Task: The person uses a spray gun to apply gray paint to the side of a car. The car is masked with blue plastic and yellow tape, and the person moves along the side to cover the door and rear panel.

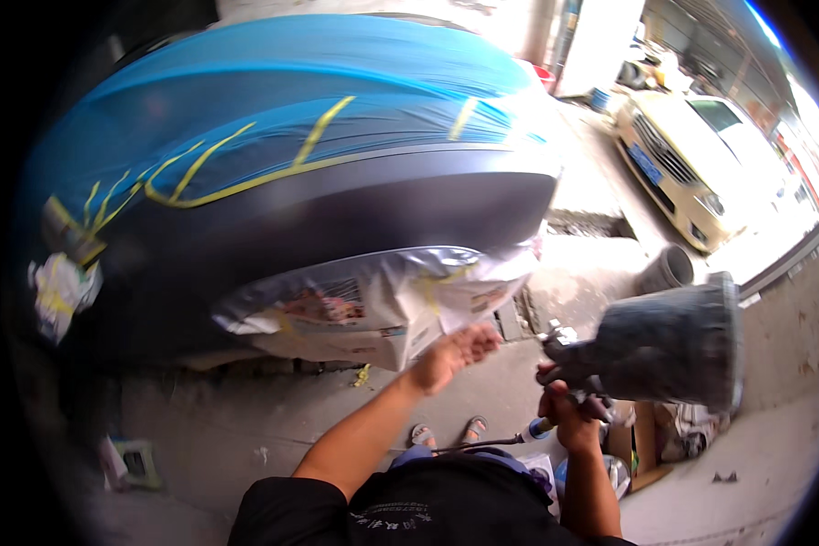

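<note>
My right hand (573, 411) is wrapped round the handle of a spray gun (575, 364). A large dark grey cup (669, 344) is fitted to the gun and tilts to the right. From the base of the handle a hose (482, 445) runs across my waist. Empty, with its fingers loosely stretched out, my left hand (455, 357) hangs in front of the masked wheel arch. The dark grey car panel (364, 205) lies ahead of me. White printed masking sheet (364, 314) covers the wheel area, and blue film (273, 68) edged with yellow tape (323, 132) covers the upper body.
A cream car (701, 164) is parked at the far right. A grey bucket (669, 268) stands on the floor behind the cup. An open cardboard box (644, 446) and bundled stuff lie by my right arm. A small box (132, 464) sits on the floor at lower left.
</note>
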Demonstrator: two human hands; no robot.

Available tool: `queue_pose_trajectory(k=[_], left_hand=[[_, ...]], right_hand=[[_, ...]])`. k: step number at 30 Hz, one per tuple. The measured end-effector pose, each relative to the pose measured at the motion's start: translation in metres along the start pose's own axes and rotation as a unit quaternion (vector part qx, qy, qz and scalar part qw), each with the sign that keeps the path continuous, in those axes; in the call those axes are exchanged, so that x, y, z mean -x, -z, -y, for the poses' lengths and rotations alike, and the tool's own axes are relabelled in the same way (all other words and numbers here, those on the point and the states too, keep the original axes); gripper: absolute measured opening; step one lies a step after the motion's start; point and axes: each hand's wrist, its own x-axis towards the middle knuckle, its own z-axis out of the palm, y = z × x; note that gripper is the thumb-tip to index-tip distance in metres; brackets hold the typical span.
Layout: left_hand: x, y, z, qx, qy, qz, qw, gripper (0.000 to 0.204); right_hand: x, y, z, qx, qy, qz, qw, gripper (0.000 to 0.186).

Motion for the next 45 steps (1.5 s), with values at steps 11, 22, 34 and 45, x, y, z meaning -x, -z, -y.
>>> queue_pose_trajectory(k=[11, 22, 34, 45], left_hand=[[0.078, -0.005, 0.097, -0.22, 0.044, -0.127, 0.966, 0.075], [0.105, -0.008, 0.194, -0.474, 0.095, -0.281, 0.829, 0.049], [0.319, 0.016, 0.297, -0.551, 0.417, -0.338, 0.639, 0.031], [0.334, 0.0, 0.333, -0.33, 0.354, -0.509, 0.712, 0.04]], right_hand=[[-0.059, -0.052, 0.057, -0.091, 0.106, 0.11, 0.984, 0.058], [-0.076, -0.05, 0.114, -0.199, 0.197, 0.127, 0.952, 0.049], [-0.14, 0.034, 0.183, -0.04, 0.333, -0.08, 0.939, 0.047], [-0.129, 0.076, 0.151, 0.14, 0.304, -0.221, 0.916, 0.035]])
